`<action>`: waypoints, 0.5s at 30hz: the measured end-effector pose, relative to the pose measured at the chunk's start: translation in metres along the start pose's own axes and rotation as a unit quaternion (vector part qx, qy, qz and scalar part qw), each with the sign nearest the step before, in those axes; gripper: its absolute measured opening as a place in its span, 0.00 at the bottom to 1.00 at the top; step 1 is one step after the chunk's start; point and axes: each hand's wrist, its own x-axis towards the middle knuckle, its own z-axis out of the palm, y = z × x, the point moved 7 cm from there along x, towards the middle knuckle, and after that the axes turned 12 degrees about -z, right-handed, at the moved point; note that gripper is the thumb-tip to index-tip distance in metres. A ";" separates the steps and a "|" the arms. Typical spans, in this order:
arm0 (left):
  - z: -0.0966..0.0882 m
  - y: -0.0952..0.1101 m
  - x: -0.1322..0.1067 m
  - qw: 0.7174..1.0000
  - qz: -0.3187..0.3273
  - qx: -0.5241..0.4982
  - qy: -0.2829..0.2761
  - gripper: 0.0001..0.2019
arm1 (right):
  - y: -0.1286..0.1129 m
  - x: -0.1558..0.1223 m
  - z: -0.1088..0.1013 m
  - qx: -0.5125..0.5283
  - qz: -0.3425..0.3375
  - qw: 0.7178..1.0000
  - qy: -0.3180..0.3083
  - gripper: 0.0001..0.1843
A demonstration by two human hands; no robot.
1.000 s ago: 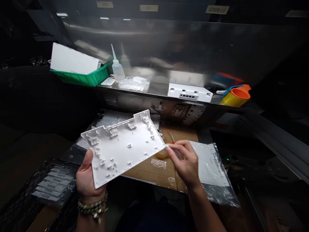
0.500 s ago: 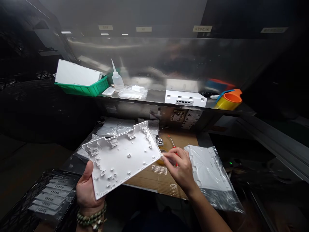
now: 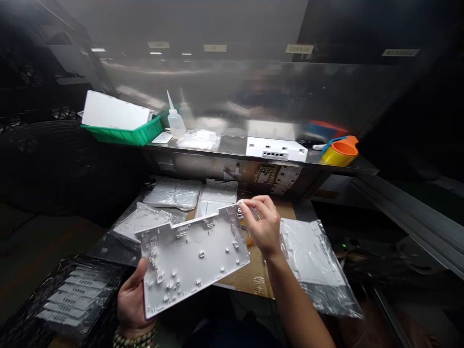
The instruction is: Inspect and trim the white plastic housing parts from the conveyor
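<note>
A white plastic housing cover point(image 3: 192, 251), its inner side up with clips and posts, is held tilted above the bench. My left hand point(image 3: 134, 299) grips its lower left edge, thumb along the side and the other fingers underneath. At the cover's upper right corner, my right hand point(image 3: 266, 227) has thumb and index finger pinched together. A small whitish bit shows at those fingertips; whether it is a separate piece or the corner itself I cannot tell. Beneath the cover lies a sheet of cardboard point(image 3: 259, 280), and a yellow tape roll point(image 3: 248, 237) is partly hidden behind my right hand.
Bagged white covers point(image 3: 311, 251) lie right; another white cover point(image 3: 143, 222) and wrapped panels point(image 3: 174, 192) lie left. A black crate point(image 3: 21, 314) holds several bagged parts. The shelf carries a green bin point(image 3: 126, 135), a squeeze bottle point(image 3: 176, 123) and a white housing point(image 3: 277, 149).
The cover has dropped slightly and tilted differently, moving down and to the right. My right hand has moved from its right corner up to the upper right corner.
</note>
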 end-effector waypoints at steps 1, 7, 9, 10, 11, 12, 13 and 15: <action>0.004 -0.001 0.001 1.000 -0.006 -0.002 -0.016 0.26 | 0.004 -0.003 0.002 -0.006 0.002 1.000 -0.002 0.06; 0.004 0.001 0.002 1.000 0.021 -0.012 0.005 0.28 | 0.039 -0.015 0.002 -0.053 0.025 0.998 -0.001 0.09; -0.002 -0.001 0.004 0.996 0.054 -0.005 0.071 0.30 | 0.034 -0.018 0.006 -0.033 0.031 0.999 0.001 0.09; -0.005 -0.003 0.005 0.991 0.070 0.002 0.113 0.31 | 0.025 -0.020 0.009 -0.013 0.028 1.000 -0.003 0.08; -0.007 -0.007 0.006 0.984 0.080 0.013 0.159 0.32 | 0.012 -0.022 0.014 0.010 0.022 1.000 -0.013 0.07; -0.007 -0.011 0.008 0.976 0.081 0.028 0.202 0.33 | -0.002 -0.024 0.020 0.036 0.013 0.999 -0.026 0.06; -0.006 -0.016 0.010 0.967 0.074 0.045 0.239 0.33 | -0.018 -0.027 0.025 0.061 0.004 0.997 -0.038 0.05; 0.000 -0.026 0.016 0.952 0.056 0.081 0.290 0.30 | -0.045 -0.031 0.035 0.102 -0.012 0.993 -0.050 0.05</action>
